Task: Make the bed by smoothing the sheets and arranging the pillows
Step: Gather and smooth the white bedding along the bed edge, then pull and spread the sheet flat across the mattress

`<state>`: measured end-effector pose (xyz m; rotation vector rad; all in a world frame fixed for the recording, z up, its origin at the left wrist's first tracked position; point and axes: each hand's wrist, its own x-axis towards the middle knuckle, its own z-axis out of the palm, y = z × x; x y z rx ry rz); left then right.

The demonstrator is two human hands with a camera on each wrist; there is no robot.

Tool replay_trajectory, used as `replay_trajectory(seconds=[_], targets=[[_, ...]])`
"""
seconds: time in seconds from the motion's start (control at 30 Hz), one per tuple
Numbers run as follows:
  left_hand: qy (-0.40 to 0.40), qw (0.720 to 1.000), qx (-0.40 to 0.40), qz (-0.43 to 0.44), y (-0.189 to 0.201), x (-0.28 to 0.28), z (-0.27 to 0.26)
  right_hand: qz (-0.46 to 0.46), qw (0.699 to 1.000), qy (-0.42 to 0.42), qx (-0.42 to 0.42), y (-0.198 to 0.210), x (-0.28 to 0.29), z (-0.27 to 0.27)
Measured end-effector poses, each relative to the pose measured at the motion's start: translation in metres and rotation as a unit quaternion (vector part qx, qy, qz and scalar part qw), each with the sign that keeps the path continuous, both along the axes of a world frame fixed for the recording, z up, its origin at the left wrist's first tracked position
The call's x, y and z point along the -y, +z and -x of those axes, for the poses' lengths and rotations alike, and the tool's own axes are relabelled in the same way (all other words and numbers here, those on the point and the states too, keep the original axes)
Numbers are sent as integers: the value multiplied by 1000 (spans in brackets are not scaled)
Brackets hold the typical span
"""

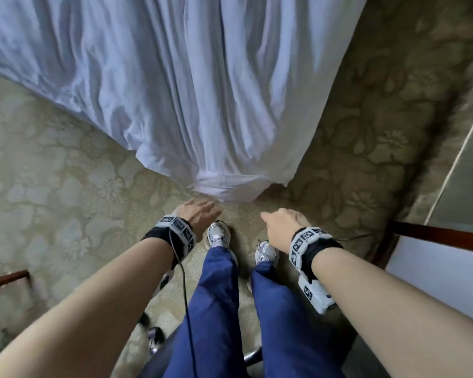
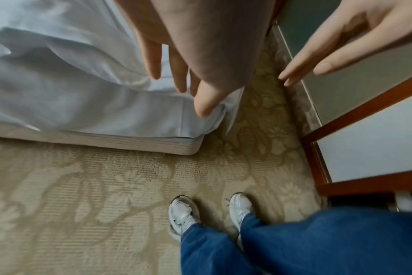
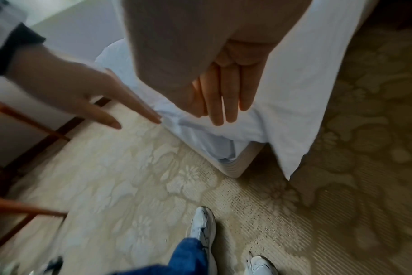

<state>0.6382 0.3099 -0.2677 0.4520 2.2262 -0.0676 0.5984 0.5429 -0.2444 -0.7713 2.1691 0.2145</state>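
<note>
A white sheet (image 1: pixel 191 85) drapes in long folds over the bed's corner (image 1: pixel 224 186), which points toward me. In the wrist views the sheet (image 2: pixel 66 89) hangs down to the beige bed base (image 2: pixel 120 141), and a loose flap (image 3: pixel 301 115) falls to the carpet. My left hand (image 1: pixel 200 212) hovers just short of the corner, fingers straight, holding nothing. My right hand (image 1: pixel 281 225) hangs a little to the right of it, fingers straight in the right wrist view (image 3: pixel 226 100), also empty. No pillows are in view.
Patterned beige carpet (image 1: pixel 52 165) surrounds the bed corner. My feet in white sneakers (image 1: pixel 217 236) stand close before it. A wood-framed panel (image 1: pixel 437 236) stands at the right, more dark wood (image 1: pixel 6 278) at the left, and chair castors (image 1: pixel 155 336) behind my legs.
</note>
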Motion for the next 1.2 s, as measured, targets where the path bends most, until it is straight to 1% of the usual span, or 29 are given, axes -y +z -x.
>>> replay_trajectory(seconds=[0.07,0.1,0.17,0.23,0.3,0.43,0.57,0.63,0.73,0.83,0.9,1.0,1.07,1.13,1.2], targets=[[48,999,-21,10,11,-14,19,15,999,-45,-17,13,-21,26],[65,997,-44,9,21,-23,35,23,998,-46,-33,23,-33,44],[84,992,-93,-5,49,-41,77,29,997,-18,-75,45,-54,86],[111,985,-130,-14,83,-62,130,36,992,-45,-113,76,-72,130],[125,979,-160,-26,123,-85,186,49,985,-89,-140,115,-89,173],[114,974,-192,-26,209,-117,292,69,972,-140,-173,200,-102,261],[96,964,-248,-9,292,-130,394,148,946,-176,-228,292,-93,349],[99,958,-267,6,323,-133,442,178,935,-179,-249,334,-89,390],[119,950,-288,13,356,-136,510,222,923,-162,-271,381,-88,452],[142,940,-311,2,386,-142,571,225,926,-139,-270,406,-89,519],[145,933,-330,-4,405,-146,610,226,924,-114,-285,423,-94,557],[142,924,-354,1,432,-149,663,233,921,-112,-291,447,-109,611],[147,920,-363,7,441,-152,698,228,922,-108,-292,456,-120,644],[153,917,-367,21,442,-155,738,230,922,-100,-295,458,-129,689],[160,918,-361,35,440,-157,767,227,924,-87,-295,454,-135,722]])
